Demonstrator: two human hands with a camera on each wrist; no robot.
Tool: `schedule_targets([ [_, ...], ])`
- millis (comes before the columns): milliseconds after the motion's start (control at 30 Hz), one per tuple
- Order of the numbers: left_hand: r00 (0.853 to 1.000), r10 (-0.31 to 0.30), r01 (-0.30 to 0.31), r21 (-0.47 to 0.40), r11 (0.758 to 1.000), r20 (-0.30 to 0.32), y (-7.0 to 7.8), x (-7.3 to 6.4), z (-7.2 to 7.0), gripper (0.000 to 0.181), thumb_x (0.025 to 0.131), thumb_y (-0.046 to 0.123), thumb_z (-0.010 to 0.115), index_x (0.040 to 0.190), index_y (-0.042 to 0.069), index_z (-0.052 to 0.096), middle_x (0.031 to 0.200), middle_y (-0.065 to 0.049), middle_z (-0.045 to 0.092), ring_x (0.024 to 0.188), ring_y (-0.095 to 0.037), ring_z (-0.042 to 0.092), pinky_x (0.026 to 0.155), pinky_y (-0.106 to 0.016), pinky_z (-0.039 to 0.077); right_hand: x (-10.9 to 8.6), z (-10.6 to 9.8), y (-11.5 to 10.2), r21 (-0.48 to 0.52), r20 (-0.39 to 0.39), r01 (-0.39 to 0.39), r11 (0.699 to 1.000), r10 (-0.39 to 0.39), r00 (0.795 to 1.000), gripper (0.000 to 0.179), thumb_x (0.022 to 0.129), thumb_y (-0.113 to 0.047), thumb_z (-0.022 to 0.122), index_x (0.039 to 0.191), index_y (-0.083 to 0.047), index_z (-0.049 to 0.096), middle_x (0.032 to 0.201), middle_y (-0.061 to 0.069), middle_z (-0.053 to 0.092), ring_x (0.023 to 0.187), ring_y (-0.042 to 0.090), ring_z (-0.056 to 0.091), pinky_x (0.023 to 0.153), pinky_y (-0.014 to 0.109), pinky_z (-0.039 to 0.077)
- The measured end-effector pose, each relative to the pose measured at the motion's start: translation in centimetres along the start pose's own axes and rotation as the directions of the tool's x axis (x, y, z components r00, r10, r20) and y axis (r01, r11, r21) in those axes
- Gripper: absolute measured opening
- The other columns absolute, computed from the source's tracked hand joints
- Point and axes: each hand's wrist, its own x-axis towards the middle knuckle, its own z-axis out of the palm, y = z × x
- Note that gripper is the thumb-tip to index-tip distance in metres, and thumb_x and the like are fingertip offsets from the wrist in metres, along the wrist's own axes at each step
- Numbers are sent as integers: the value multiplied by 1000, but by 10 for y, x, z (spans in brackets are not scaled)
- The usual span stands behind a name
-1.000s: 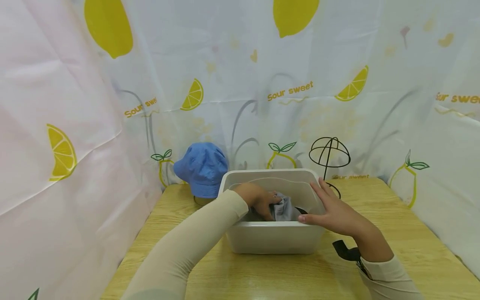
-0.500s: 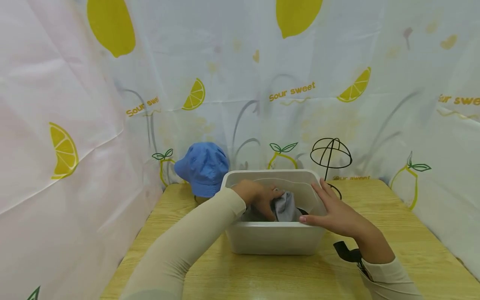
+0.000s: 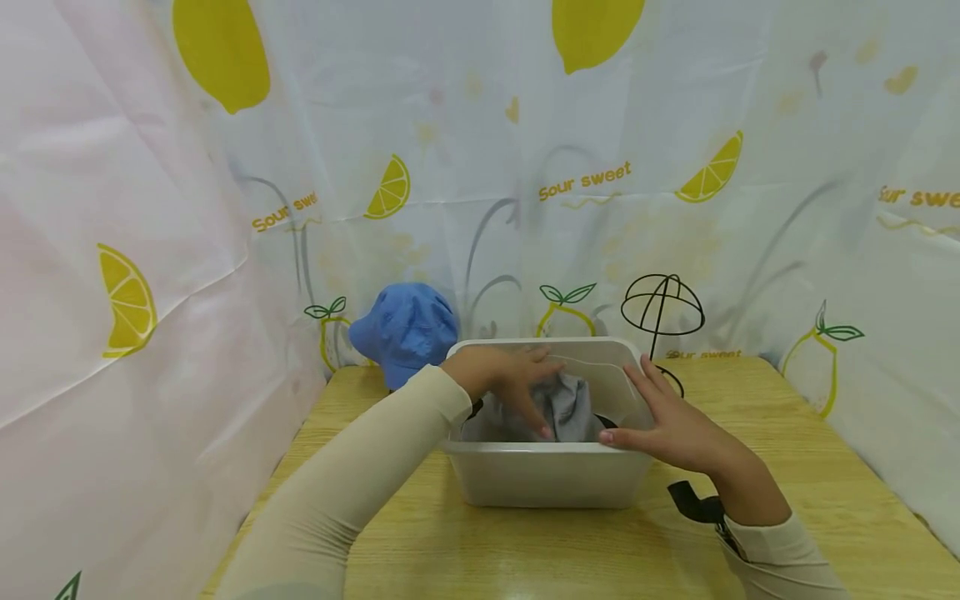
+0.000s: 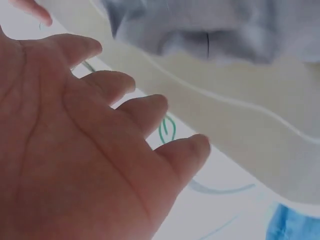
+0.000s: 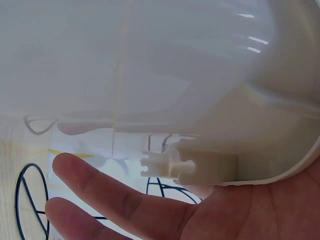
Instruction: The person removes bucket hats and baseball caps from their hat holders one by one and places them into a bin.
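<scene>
A white plastic bin (image 3: 547,477) stands on the wooden table. In it lies a crumpled grey fabric piece (image 3: 572,410), with a dark curved edge showing at its right. My left hand (image 3: 510,379) is over the left part of the bin, fingers spread and apart from one another. In the left wrist view the grey fabric (image 4: 200,30) lies beyond the fingertips, and nothing is in the palm. My right hand (image 3: 678,425) rests at the bin's right front corner, thumb on the front rim and straight fingers along the right side. In the right wrist view the palm (image 5: 250,215) meets the rim.
A blue cap (image 3: 408,329) sits on a stand at the back left, partly behind my left forearm. A black wire hat stand (image 3: 660,310) is behind the bin at the right. Lemon-print curtains (image 3: 465,108) close off the back and sides of the table (image 3: 442,554).
My left hand has let go of the grey fabric, opened its fingers and risen slightly up and left. The fabric stays in the bin, a little fuller. My right hand keeps its place.
</scene>
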Motion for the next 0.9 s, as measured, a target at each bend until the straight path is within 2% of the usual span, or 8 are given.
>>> schedule_targets([
  [167,999,-6,8,29,1000,-46,-11,-8,-11,114,82,73,73,168,35,10,176,0,-4,162,-29,-1,125,-62,19,0,0,-1,4,2,4,1000,-4,1000,113,90,-59,74,169,-18,5,173,15,-14,152,61,9,104,80,33],
  [267,997,-20,23,40,999,-74,-17,-13,-17,113,84,73,71,168,32,7,175,-1,-7,162,-31,-3,127,-62,14,-1,0,-2,-1,5,-2,1000,2,1000,113,90,-59,74,169,-18,4,173,15,-14,152,60,7,104,81,31],
  [400,994,-60,61,17,998,-96,-26,-19,-23,112,85,75,68,168,34,4,175,0,-11,161,-31,-7,126,-64,11,-2,0,-2,-4,9,-9,1000,9,1000,114,89,-60,73,169,-18,4,173,14,-14,153,60,7,105,81,30],
  [500,989,-95,96,0,995,-110,-32,-23,-28,112,85,76,67,168,36,3,174,1,-14,161,-33,-10,123,-68,15,-2,-1,-2,-2,8,-6,1000,6,1000,114,90,-60,74,169,-17,4,173,14,-14,153,60,7,106,81,29],
  [733,972,-175,177,3,984,-155,-48,-31,-35,111,85,80,62,167,37,1,175,-1,-14,160,-39,-9,115,-81,9,-3,-1,-3,1,7,-2,1000,2,1000,114,89,-60,74,169,-16,5,173,14,-14,153,59,6,106,81,28],
  [900,956,-213,218,4,976,-203,-64,-32,-35,111,86,81,59,167,36,-2,174,-2,-16,159,-43,-7,113,-83,7,-3,-1,-3,1,11,-5,1000,5,1000,113,89,-60,74,169,-17,5,174,14,-14,153,60,7,106,81,29],
])
